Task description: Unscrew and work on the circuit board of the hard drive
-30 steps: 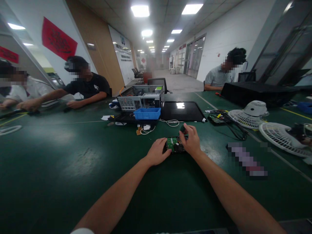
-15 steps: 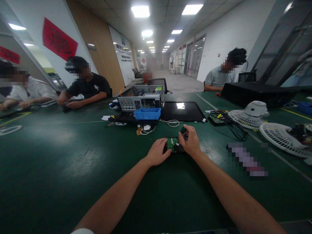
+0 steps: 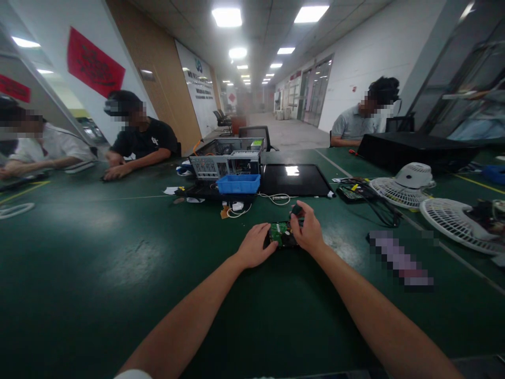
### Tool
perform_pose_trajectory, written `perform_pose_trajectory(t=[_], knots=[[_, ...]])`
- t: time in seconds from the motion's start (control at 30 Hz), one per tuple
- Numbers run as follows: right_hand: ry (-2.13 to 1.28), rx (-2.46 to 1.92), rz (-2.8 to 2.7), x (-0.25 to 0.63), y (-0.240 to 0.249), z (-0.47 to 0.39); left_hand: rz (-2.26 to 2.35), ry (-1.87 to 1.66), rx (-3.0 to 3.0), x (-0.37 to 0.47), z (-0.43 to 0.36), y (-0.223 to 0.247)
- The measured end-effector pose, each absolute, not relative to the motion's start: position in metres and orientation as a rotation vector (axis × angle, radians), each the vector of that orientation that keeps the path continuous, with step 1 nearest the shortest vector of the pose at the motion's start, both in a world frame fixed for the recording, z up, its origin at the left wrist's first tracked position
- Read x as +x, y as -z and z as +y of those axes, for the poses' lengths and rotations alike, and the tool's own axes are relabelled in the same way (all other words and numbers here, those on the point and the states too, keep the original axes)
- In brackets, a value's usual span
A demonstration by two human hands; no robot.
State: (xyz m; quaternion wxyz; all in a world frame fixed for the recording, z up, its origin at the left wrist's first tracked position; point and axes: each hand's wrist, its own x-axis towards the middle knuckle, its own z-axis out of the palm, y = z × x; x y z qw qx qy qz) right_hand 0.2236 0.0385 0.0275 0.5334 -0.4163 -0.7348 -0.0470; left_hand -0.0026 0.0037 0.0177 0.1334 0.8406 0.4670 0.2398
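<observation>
On the green tabletop lies a small dark device with an exposed green circuit board [image 3: 281, 231], its right end partly hidden by my hand. My left hand [image 3: 255, 246] grips its left edge, with the fingers on the far side and the thumb on the near side. Over the right part of the device is my right hand [image 3: 308, 229], its fingers pinched round a short dark-green handle [image 3: 296, 210], like that of a screwdriver. The tool's lower end is too small to make out.
Beyond my hands stand a blue tray [image 3: 239, 184], an open computer case [image 3: 225, 164] and a black flat panel [image 3: 298, 180]. White fan parts [image 3: 400, 189] and black cables [image 3: 374, 202] lie to the right. Co-workers sit at the far left and the right.
My right hand and the dark-green handle have shifted very slightly. My left hand stays on the device. A co-worker in black at the left has moved their hands.
</observation>
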Motion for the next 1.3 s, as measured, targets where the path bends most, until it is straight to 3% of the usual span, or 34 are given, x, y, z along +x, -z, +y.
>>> perform_pose_trajectory(t=[0.43, 0.77, 1.0, 1.3], knots=[[-0.001, -0.957, -1.747, 0.2213, -0.0248, 0.0393, 1.361, -0.682, 2.429, -0.0023, 0.0025, -0.0194], [0.129, -0.988, -1.763, 0.2238, -0.0292, 0.0384, 1.357, -0.690, 2.432, -0.0027, 0.0022, -0.0193], [-0.041, -0.920, -1.707, 0.2234, -0.0239, 0.0431, 1.353, -0.705, 2.436, -0.0022, 0.0031, -0.0179], [0.066, -0.930, -1.819, 0.2210, -0.0333, 0.0368, 1.348, -0.702, 2.445, -0.0032, 0.0045, -0.0157]])
